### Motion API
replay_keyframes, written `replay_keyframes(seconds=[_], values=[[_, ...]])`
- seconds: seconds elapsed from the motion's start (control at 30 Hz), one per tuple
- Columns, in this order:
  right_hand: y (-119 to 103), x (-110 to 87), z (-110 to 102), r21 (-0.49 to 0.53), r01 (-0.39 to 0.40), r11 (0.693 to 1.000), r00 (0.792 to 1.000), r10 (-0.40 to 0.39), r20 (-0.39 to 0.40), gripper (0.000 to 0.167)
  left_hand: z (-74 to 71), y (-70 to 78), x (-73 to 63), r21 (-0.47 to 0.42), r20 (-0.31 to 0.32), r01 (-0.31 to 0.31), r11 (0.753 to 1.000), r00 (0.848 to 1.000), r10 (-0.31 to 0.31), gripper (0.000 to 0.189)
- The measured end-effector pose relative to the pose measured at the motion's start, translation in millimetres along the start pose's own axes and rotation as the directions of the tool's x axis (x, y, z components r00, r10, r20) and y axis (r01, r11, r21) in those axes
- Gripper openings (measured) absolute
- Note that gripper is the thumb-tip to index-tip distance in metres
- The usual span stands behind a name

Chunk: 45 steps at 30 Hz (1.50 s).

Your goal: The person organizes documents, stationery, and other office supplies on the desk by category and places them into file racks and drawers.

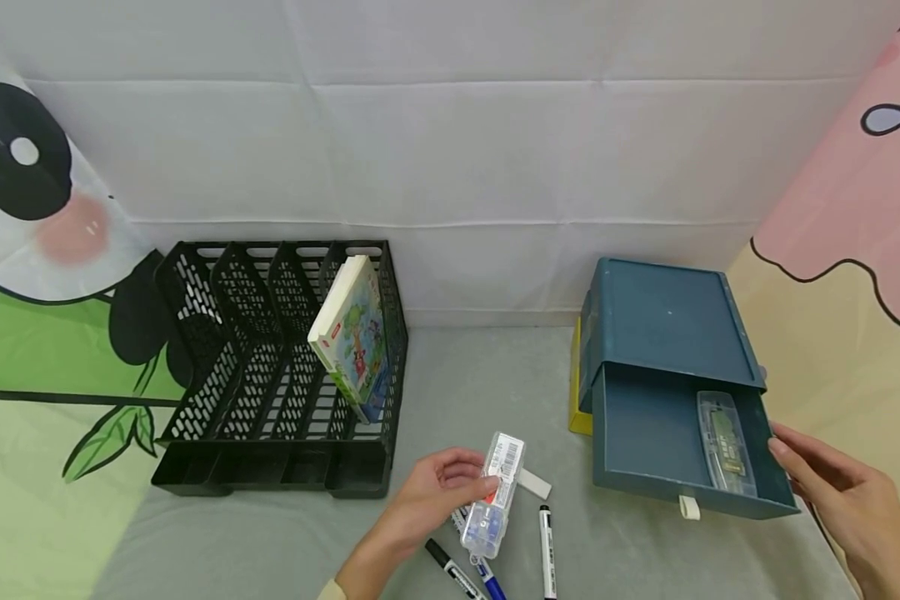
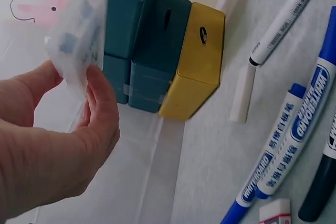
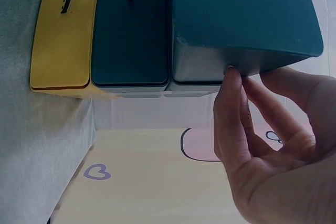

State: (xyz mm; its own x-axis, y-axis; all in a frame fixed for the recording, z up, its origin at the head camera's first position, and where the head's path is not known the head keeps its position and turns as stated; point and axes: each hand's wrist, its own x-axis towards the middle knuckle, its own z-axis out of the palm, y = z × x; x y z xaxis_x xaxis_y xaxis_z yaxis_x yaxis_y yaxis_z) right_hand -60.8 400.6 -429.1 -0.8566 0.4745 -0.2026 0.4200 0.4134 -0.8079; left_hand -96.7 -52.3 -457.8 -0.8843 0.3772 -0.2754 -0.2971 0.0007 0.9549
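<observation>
Between the thumb and fingers of my left hand (image 1: pixel 438 492) is a small clear plastic case (image 1: pixel 504 461) with a white barcode label and blue contents. It is raised and tilted in the left wrist view, where the case (image 2: pixel 79 35) looks frosted. My right hand (image 1: pixel 843 492) touches the side of a pulled-out blue-green drawer (image 1: pixel 645 442). The right wrist view shows its fingertips (image 3: pixel 231 73) against that side wall. Inside the drawer, toward the right, lies another clear case (image 1: pixel 726 442) with a greenish insert.
Whiteboard markers (image 1: pixel 547 550) and a white block (image 1: pixel 534 483) lie on the grey cloth near my left hand. A black slotted rack (image 1: pixel 270 467) stands at left, holding books (image 1: pixel 356 333). The drawer cabinet (image 1: pixel 667 317) has a yellow unit (image 1: pixel 576 392) beneath.
</observation>
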Motion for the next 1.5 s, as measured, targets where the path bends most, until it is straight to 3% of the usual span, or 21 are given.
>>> replay_keyframes(seconds=[0.37, 0.57, 0.87, 1.2, 1.37, 1.5], values=[[1.4, -0.3, -0.3, -0.016, 0.017, 1.0, 1.0, -0.017, 0.004, 0.067, 26.9, 25.8, 8.4, -0.026, -0.041, 0.014, 1.0, 0.999, -0.015, 0.042], [2.1, 1.4, 0.5, -0.039, 0.013, 0.999, 1.0, -0.013, -0.01, 0.067, 40.7, 43.8, 16.3, -0.052, -0.019, 0.035, 0.998, 0.999, -0.036, 0.044], [5.8, 4.5, 1.2, -0.031, 0.014, 0.999, 1.0, -0.014, -0.014, 0.067, 65.8, 66.6, 34.7, -0.051, -0.028, -0.014, 0.999, 1.0, 0.012, 0.037], [6.0, 6.7, 1.9, -0.032, -0.001, 0.999, 1.0, 0.001, -0.012, 0.068, 86.9, 83.6, 56.6, 0.012, -0.02, -0.035, 0.999, 0.999, 0.035, 0.031], [6.0, 7.5, 1.7, -0.033, -0.008, 0.999, 1.0, 0.007, -0.017, 0.068, 101.2, 92.8, 65.4, 0.025, 0.009, -0.049, 0.998, 0.999, 0.049, 0.027], [7.0, 7.2, 2.2, -0.023, -0.004, 1.0, 1.0, 0.004, -0.012, 0.067, 114.8, 97.0, 72.4, 0.074, -0.002, -0.04, 0.996, 0.999, 0.041, 0.023]])
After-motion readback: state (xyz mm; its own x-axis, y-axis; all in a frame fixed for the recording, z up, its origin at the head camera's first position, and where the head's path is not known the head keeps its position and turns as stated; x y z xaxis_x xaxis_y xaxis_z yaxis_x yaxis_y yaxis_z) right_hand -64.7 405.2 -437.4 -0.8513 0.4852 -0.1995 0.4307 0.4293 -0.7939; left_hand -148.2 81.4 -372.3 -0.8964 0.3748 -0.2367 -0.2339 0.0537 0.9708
